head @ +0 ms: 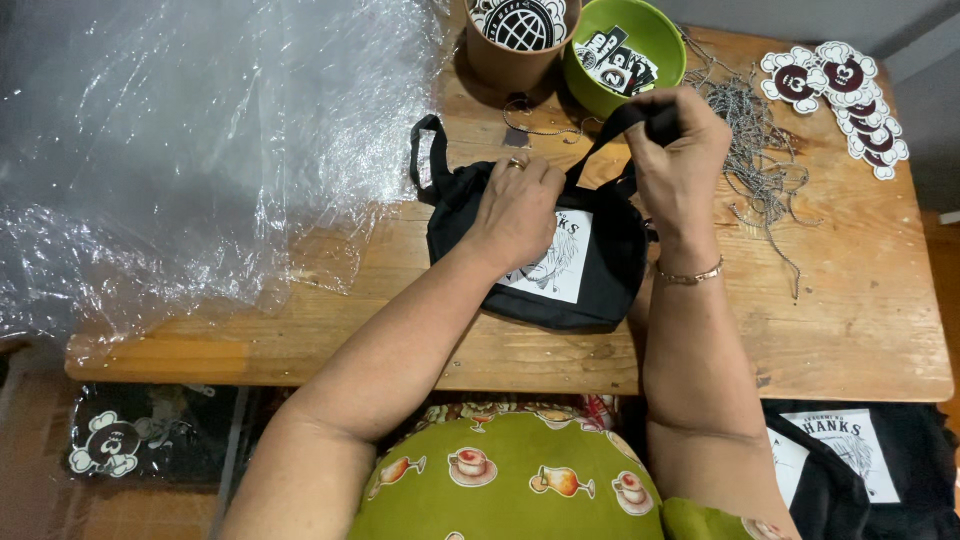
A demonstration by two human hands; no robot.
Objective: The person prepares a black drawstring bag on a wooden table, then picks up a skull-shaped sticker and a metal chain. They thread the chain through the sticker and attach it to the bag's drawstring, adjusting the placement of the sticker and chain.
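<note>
A small black cloth bag (600,280) with a white printed panel lies on the wooden table (860,330). My left hand (517,205), a ring on one finger, presses flat on the bag's top edge. My right hand (678,150), with a gold bracelet at the wrist, pinches one black strap (612,125) and holds it up above the bag. The bag's other strap (427,150) lies looped on the table to the left.
A brown cup (510,55) and a green bowl (668,40) of stickers stand at the back. Metal ball chains (755,140) and round stickers (845,90) lie at the right. Crumpled clear plastic (180,150) covers the left. More black bags (870,460) rest below the table's edge.
</note>
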